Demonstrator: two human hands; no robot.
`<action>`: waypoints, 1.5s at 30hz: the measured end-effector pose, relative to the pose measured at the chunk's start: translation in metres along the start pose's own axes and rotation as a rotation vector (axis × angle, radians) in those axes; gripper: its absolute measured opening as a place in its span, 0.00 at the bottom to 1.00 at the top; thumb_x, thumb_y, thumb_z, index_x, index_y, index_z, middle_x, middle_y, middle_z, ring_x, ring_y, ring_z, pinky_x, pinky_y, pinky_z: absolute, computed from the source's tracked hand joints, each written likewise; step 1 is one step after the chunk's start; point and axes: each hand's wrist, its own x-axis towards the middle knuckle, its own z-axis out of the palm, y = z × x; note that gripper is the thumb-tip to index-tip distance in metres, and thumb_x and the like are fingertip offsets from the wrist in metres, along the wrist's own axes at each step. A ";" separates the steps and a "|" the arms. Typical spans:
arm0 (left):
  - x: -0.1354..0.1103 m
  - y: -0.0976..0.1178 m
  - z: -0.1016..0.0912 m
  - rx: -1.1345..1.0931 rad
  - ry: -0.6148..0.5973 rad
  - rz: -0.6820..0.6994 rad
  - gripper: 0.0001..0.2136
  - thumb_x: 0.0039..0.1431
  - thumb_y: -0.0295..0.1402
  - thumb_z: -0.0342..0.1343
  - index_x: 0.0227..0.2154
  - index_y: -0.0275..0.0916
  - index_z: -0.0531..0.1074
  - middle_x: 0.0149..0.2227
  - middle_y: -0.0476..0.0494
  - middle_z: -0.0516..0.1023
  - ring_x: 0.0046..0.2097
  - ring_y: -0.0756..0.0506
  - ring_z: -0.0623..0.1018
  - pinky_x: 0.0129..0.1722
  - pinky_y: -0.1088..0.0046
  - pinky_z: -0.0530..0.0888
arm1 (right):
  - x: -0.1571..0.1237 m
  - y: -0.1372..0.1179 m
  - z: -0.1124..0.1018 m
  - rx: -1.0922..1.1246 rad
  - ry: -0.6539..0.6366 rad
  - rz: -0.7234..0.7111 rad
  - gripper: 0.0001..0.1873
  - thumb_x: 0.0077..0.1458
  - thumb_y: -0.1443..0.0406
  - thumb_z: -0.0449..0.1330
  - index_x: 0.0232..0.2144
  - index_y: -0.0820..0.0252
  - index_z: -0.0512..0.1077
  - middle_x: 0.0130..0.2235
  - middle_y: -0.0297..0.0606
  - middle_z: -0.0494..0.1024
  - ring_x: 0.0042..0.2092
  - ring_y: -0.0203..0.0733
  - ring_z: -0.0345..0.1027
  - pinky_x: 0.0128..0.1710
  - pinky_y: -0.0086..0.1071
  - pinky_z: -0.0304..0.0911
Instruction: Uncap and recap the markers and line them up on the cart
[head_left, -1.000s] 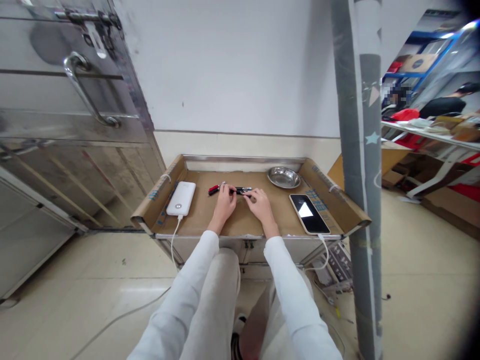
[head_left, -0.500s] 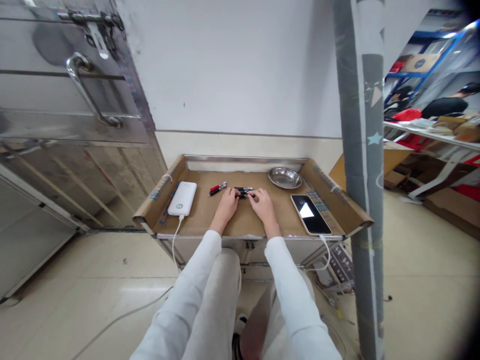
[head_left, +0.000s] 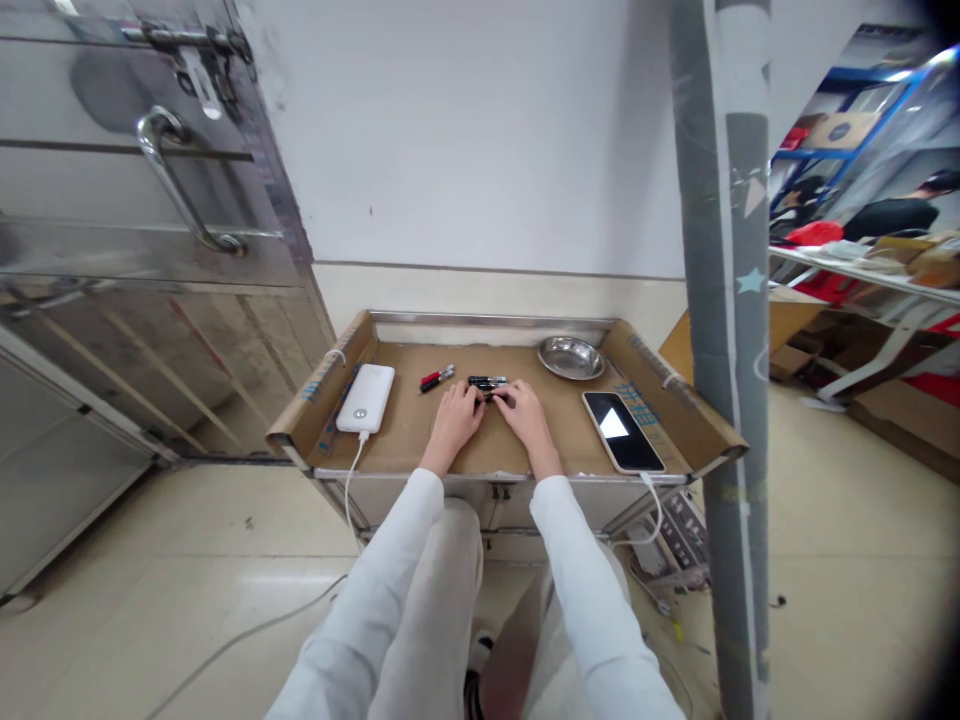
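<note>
My left hand [head_left: 457, 420] and my right hand [head_left: 525, 415] meet over the middle of a cardboard-lined metal tray table [head_left: 487, 452]. Both have their fingers curled around a small black pen-like object [head_left: 489, 391] held between them. Just beyond it lies another black pen [head_left: 487, 380]. A red and black pen [head_left: 436, 377] lies a little to the left of my left hand, untouched.
A white power bank [head_left: 365, 397] with a cable lies at the left of the tray. A phone [head_left: 623, 430] with a lit screen lies at the right, a steel dish [head_left: 571, 357] behind it. A grey wrapped pole [head_left: 724, 350] stands at the right, a metal door [head_left: 142, 220] at the left.
My left hand has moved right, away from the red pen, and joined my right hand on the black pen. Both hands have drawn slightly toward me.
</note>
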 end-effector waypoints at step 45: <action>-0.001 0.004 -0.001 0.300 0.177 -0.503 0.18 0.57 0.26 0.43 0.50 0.25 0.61 0.49 0.26 0.66 0.55 0.35 0.65 0.52 0.59 0.63 | -0.002 -0.004 -0.003 -0.260 -0.038 0.074 0.09 0.59 0.63 0.54 0.35 0.57 0.74 0.37 0.40 0.73 0.40 0.43 0.64 0.42 0.34 0.56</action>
